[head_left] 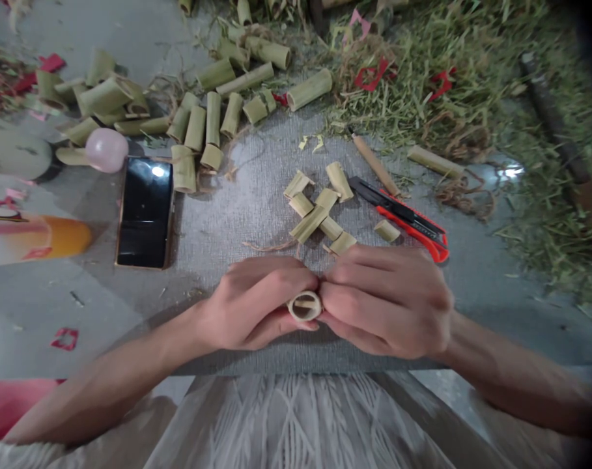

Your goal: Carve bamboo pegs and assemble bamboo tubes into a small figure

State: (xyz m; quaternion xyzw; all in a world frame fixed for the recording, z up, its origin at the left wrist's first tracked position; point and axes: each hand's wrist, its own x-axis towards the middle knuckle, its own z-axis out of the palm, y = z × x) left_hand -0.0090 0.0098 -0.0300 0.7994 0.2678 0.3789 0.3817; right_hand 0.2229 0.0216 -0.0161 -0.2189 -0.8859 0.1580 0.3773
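A short bamboo tube (305, 315) points its open end up at me near the table's front edge, with a pale strip visible inside. My left hand (261, 299) is closed around its left side, thumb underneath. From the right, my right hand (383, 299) pinches at the tube with curled fingers; whatever its fingertips hold is hidden. Just beyond my hands lie several split bamboo pieces (310, 223) in a loose pile. A thin string (271, 247) runs from near my left knuckles. The red and black utility knife (408, 218) rests beyond my right hand, beside a wooden-handled tool (376, 164).
A phone (145, 212) lies on the grey table (222, 221) to the left, near an orange-ended bottle (66, 238) and a pink ball-shaped thing (107, 150). Several bamboo tubes (195, 129) lie behind. Green shavings (437, 52) cover the back right, with a dark-bladed tool (559, 124).
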